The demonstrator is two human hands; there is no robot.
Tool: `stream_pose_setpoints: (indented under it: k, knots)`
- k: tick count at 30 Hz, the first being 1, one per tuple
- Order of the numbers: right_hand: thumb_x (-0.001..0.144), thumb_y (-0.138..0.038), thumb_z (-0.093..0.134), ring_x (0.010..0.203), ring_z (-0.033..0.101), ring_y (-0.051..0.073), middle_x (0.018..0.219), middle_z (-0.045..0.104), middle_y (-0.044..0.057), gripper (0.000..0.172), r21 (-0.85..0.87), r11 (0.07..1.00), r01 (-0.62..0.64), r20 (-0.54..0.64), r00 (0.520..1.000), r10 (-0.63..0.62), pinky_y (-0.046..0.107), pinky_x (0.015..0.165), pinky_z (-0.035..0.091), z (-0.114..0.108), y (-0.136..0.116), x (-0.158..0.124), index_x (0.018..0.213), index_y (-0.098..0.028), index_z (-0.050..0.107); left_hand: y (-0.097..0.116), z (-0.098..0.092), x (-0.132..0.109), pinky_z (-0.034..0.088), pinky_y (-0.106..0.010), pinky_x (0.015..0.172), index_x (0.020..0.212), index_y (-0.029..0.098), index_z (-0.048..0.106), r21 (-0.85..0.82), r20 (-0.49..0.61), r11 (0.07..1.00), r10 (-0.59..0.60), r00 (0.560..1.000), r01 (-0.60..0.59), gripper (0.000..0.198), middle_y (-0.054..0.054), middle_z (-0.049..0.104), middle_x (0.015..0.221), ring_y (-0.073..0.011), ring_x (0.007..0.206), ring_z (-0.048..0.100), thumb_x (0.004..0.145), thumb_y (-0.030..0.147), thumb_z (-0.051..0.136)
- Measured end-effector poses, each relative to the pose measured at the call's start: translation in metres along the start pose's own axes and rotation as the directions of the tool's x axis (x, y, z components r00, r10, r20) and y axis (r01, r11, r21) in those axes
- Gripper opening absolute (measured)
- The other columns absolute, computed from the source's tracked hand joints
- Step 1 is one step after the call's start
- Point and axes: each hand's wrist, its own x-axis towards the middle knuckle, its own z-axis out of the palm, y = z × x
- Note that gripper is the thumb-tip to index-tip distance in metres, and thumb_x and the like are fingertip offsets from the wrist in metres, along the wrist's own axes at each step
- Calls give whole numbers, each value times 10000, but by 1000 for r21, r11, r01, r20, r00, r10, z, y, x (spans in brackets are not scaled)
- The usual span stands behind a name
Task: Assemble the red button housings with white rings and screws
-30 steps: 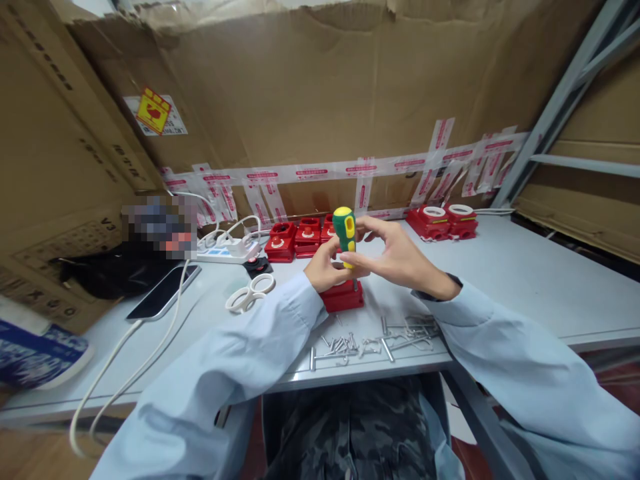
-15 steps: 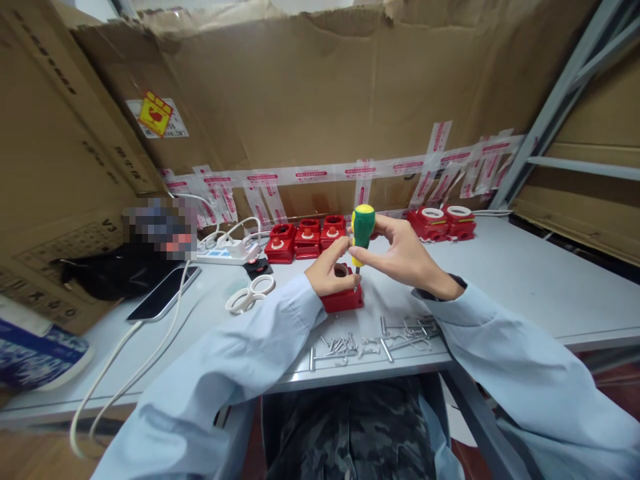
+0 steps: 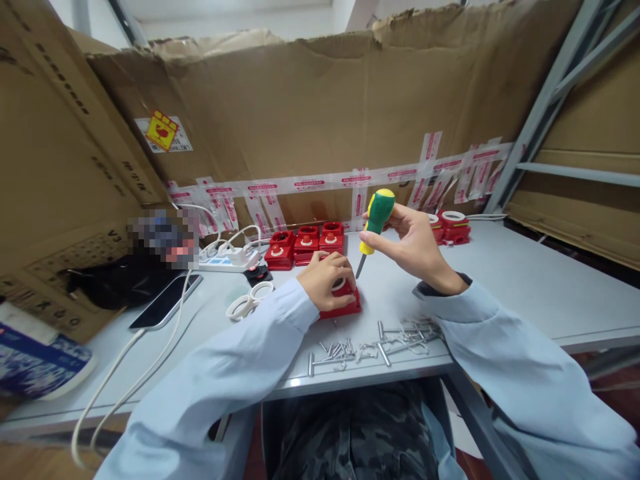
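My right hand (image 3: 415, 247) is closed round a stubby green and yellow screwdriver (image 3: 374, 223), held tilted in the air with its tip pointing down and left. My left hand (image 3: 327, 277) rests closed on a red plastic block (image 3: 343, 305) on the grey table, fingers curled over its top. The screwdriver tip hangs just right of that hand and above the block, not touching it. A scatter of several metal screws and pins (image 3: 370, 343) lies near the table's front edge, below both hands.
Three red blocks (image 3: 305, 243) stand in a row behind my left hand, more with white rings (image 3: 453, 227) at the right. White scissors (image 3: 245, 300), a phone (image 3: 165, 300) on a white cable, a power strip (image 3: 227, 257) and a black bag (image 3: 115, 280) lie left. Cardboard walls (image 3: 320, 113) surround the table.
My right hand lifted the screwdriver up and to the right, off the red block. My left hand shifted onto the block's top. The camera tilted upward slightly.
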Motion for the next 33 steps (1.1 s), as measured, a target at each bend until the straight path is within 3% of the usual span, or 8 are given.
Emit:
stream_pose_setpoints:
  k: [11, 16, 18, 20, 23, 26, 30, 33]
  knots:
    - [696, -279, 699, 738, 584, 157, 803, 635, 34, 221, -80, 996, 30, 25, 999, -28, 317, 716, 485, 0, 4, 0, 848, -143, 614, 3, 11, 6, 354, -401, 818, 902, 149, 575, 216, 97, 976, -35, 995, 13, 230, -98, 569, 1011, -237, 951, 517, 890, 359, 483]
    - [734, -266, 622, 694, 518, 141, 737, 559, 6, 156, -289, 954, 75, 35, 997, -68, 291, 676, 418, 4, 11, 1, 796, -160, 526, 8, 15, 12, 388, -387, 823, 906, 145, 540, 284, 160, 958, -87, 983, 39, 215, -98, 580, 1003, -240, 949, 526, 925, 328, 430]
    - [738, -248, 588, 657, 462, 128, 708, 505, -13, 141, -360, 931, 54, 56, 998, -36, 279, 645, 378, 7, 21, 1, 775, -175, 473, 7, 13, 10, 395, -371, 824, 915, 157, 535, 245, 158, 969, -50, 986, 10, 185, -86, 590, 1003, -230, 946, 531, 913, 323, 455]
    - [731, -228, 555, 631, 412, 118, 688, 465, -27, 128, -367, 929, -36, 112, 990, 83, 267, 615, 339, 12, 34, 2, 774, -184, 444, 4, 12, 5, 395, -362, 826, 945, 167, 532, 194, 119, 980, 13, 993, -36, 160, -77, 594, 1006, -223, 952, 529, 883, 310, 495]
    - [699, -203, 533, 644, 427, 113, 706, 498, -26, 138, -269, 933, -237, 269, 912, 310, 245, 606, 333, 22, 55, 1, 823, -171, 480, -1, 9, -3, 380, -379, 840, 974, 173, 537, 168, 37, 982, 86, 996, -91, 187, -76, 593, 1018, -228, 974, 515, 813, 267, 533]
    - [693, -253, 547, 588, 441, 96, 655, 531, -25, 132, -222, 919, -327, 393, 833, 391, 223, 550, 338, 31, 73, -1, 773, -148, 534, -1, 8, -5, 359, -399, 828, 937, 180, 563, 197, -2, 977, 85, 996, -83, 178, -77, 594, 1029, -234, 973, 509, 776, 252, 535]
    - [711, -258, 498, 402, 367, 62, 462, 453, -65, 119, -178, 868, -463, 523, 703, 482, 201, 412, 278, 38, 87, -6, 667, -153, 532, 6, 5, 1, 341, -391, 792, 867, 188, 601, 240, 14, 969, 53, 999, -54, 133, -71, 598, 999, -241, 987, 502, 772, 267, 552]
    - [686, -227, 517, 351, 362, 54, 403, 449, -64, 121, -152, 833, -531, 567, 644, 514, 193, 369, 256, 37, 92, -7, 587, -159, 504, 11, 2, 7, 337, -380, 782, 830, 187, 626, 267, 35, 962, 45, 998, -52, 104, -74, 596, 989, -241, 994, 496, 766, 245, 567]
